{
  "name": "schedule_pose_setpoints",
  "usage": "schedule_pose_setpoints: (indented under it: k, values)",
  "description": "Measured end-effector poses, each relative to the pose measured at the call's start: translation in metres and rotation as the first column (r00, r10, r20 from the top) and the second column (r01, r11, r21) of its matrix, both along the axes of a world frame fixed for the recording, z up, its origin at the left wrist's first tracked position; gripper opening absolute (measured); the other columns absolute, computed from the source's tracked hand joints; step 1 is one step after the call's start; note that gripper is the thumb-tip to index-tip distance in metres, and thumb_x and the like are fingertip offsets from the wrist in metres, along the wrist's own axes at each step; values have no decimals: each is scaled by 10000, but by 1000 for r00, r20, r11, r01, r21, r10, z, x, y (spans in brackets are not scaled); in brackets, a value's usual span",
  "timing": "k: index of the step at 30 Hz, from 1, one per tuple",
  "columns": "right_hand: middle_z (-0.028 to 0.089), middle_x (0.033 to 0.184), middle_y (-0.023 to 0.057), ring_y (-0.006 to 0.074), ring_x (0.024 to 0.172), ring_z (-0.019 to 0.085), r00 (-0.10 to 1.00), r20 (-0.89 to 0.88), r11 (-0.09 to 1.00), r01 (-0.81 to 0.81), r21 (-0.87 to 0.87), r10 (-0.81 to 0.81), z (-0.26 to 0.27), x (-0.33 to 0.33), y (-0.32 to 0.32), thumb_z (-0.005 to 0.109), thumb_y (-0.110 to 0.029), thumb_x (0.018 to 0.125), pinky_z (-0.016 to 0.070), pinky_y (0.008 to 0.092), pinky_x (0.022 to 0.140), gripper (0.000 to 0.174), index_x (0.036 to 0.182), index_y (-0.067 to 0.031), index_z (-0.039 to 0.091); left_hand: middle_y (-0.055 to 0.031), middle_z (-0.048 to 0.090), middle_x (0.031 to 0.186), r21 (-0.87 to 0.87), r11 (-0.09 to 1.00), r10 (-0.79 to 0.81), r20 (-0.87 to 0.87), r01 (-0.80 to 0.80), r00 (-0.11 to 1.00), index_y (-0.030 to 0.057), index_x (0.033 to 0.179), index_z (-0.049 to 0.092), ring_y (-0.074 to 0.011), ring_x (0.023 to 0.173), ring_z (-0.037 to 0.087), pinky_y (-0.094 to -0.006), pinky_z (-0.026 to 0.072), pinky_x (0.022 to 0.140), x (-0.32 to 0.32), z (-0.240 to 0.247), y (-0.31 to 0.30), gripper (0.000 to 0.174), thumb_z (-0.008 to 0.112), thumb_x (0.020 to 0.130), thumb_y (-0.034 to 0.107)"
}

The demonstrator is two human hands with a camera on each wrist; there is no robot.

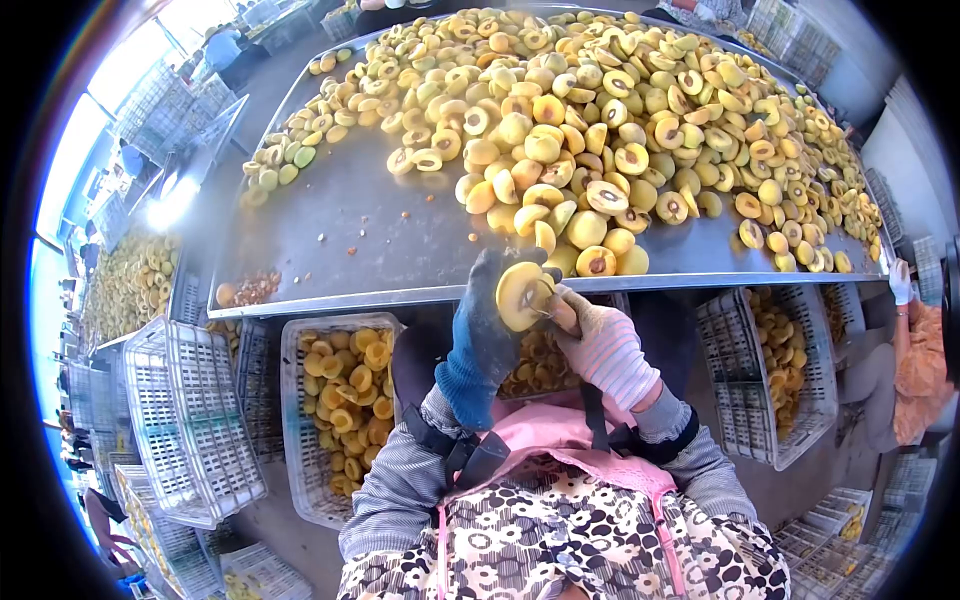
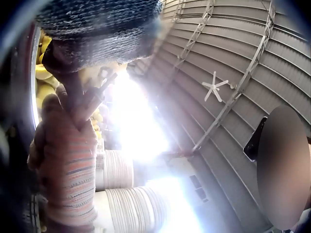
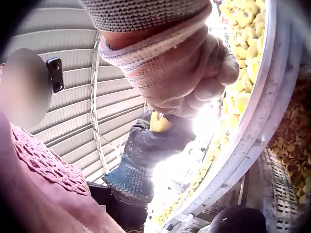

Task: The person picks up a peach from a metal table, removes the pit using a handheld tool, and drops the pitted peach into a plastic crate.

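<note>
In a dark blue glove, my left hand [image 1: 482,335] holds a halved yellow fruit [image 1: 522,297], its cut face turned up toward the head view. My right hand [image 1: 606,345], in a striped white glove, grips a small tool with a wooden handle [image 1: 565,317]; its thin metal end [image 1: 543,300] meets the fruit's cut face. The right wrist view shows the curled right hand [image 3: 170,73] above the left glove [image 3: 146,148], with part of the fruit [image 3: 159,122] between. In the left wrist view the tool's handle [image 2: 87,108] sticks out of the striped glove [image 2: 68,167].
Halved fruits [image 1: 600,130] are heaped on a metal table [image 1: 340,230], with pits [image 1: 255,288] at its left corner. Crates of fruit stand below, one at left [image 1: 300,440] and one at right [image 1: 735,385]. Another person's gloved hand [image 1: 900,283] is at the far right.
</note>
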State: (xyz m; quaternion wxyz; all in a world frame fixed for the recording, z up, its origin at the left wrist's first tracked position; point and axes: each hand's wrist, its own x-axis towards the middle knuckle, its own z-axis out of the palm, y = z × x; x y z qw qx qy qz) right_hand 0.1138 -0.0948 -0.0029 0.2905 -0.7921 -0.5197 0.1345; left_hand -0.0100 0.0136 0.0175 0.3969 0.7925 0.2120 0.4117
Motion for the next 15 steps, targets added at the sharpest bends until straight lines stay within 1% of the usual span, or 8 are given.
schedule_pose_setpoints:
  k: [3,5,7,9,11,13,14,15]
  values:
    - [651,808,188,379,782,637,1000,-21,1000,3,13,-3,-5,-3,-5,667,-217,791,504,448,705,514,1277,-146,514,-144,630,1063,-94,995,20,-10,-21,1000,14,1204,477,-232,931,632,-321,504,804,-2,4,-10,431,688,835,83]
    - [654,820,186,378,791,637,999,-32,1000,12,13,-11,-3,-4,-7,665,-213,792,504,449,712,514,1279,-147,513,-143,641,1033,-62,998,20,15,-19,1000,14,1204,477,-230,905,639,-322,509,792,-1,9,-17,420,678,843,86]
    - [659,853,188,379,789,639,1000,-28,999,14,-51,-15,2,-5,-7,646,-220,818,514,435,675,435,1232,-121,554,-142,651,1002,-27,1000,16,42,-15,999,13,1204,477,-227,880,646,-323,513,780,1,9,-18,408,668,852,89]
    - [659,837,183,379,777,638,1000,-18,999,-14,-34,14,2,-6,-6,637,-225,824,512,439,665,409,1213,-122,564,-154,657,1027,-42,998,36,31,-35,999,-21,1219,453,-231,908,658,-320,518,788,2,4,-20,506,727,812,105]
    - [660,820,178,380,764,637,999,-14,999,-38,-19,38,-1,-5,-6,629,-229,831,511,444,655,383,1194,-122,573,-151,665,1010,-117,993,3,21,-1,1000,-22,1197,470,-235,890,664,-321,519,778,3,6,-21,485,727,803,99]
    - [658,827,174,369,742,638,991,16,986,-130,-99,132,-2,-3,-6,527,-188,876,502,462,653,295,1163,-127,557,-147,672,993,-196,980,-28,10,30,1000,-22,1174,488,-239,872,670,-323,520,768,4,4,-23,464,728,794,93]
    - [658,827,174,369,742,638,992,9,987,-127,-102,129,1,-3,-9,527,-188,876,502,462,653,295,1163,-127,557,-138,677,958,-259,965,-29,59,43,998,-17,1132,532,-230,835,672,-315,526,743,6,0,-24,308,613,870,125]
    - [659,835,174,366,741,640,992,26,981,-121,-152,126,14,-5,-12,530,-207,881,502,459,651,282,1147,-123,568,-128,682,923,-319,946,-22,109,56,994,-12,1089,576,-221,799,675,-306,532,717,7,-1,-24,234,499,946,157]
